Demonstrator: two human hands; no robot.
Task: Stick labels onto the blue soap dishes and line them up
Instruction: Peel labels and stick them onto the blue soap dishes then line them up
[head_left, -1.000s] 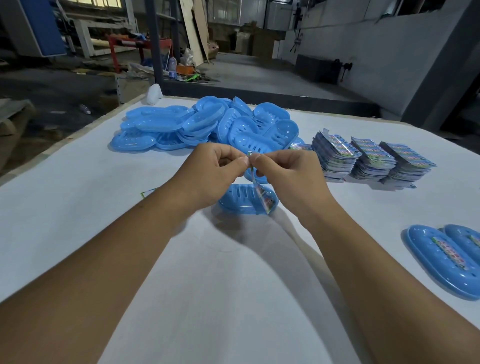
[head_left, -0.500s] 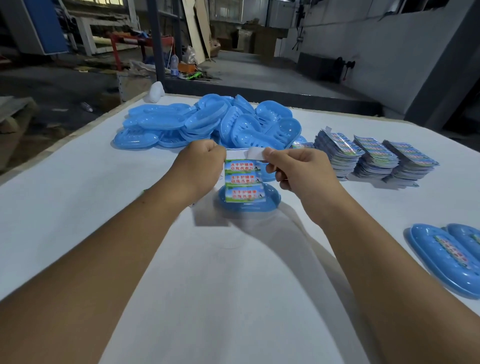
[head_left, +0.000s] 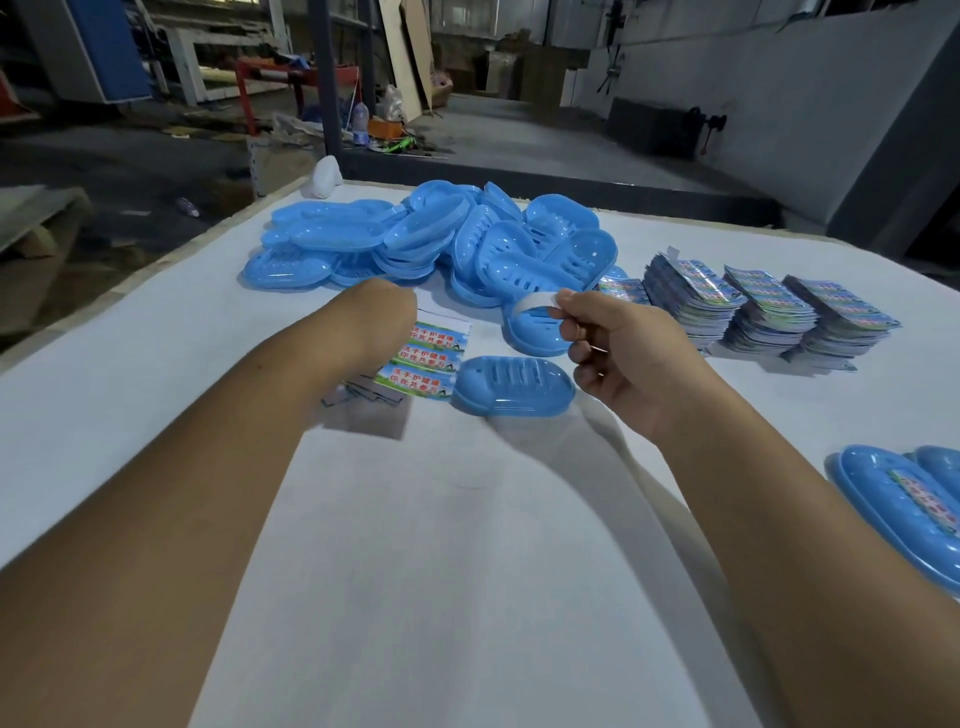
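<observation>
A blue soap dish (head_left: 514, 387) lies bottom-up on the white table (head_left: 441, 571) between my hands. My left hand (head_left: 379, 322) holds a sheet of printed labels (head_left: 434, 358) just left of that dish. The sheet hangs above the table and casts a shadow, and the fingers under it are hidden. My right hand (head_left: 618, 353) pinches a curled white label strip (head_left: 535, 302) over a second blue dish (head_left: 535, 335). A pile of unlabelled blue dishes (head_left: 441, 244) lies behind.
Three stacks of label sheets (head_left: 769, 312) stand at the right rear. Two labelled blue dishes (head_left: 904, 509) lie at the right edge. A white lump (head_left: 324, 176) sits on the table's far corner. The table's left edge drops to the workshop floor.
My hands have drawn apart. The left hand carried the label sheet leftward off the dish, and the right hand pulled a white strip away to the right.
</observation>
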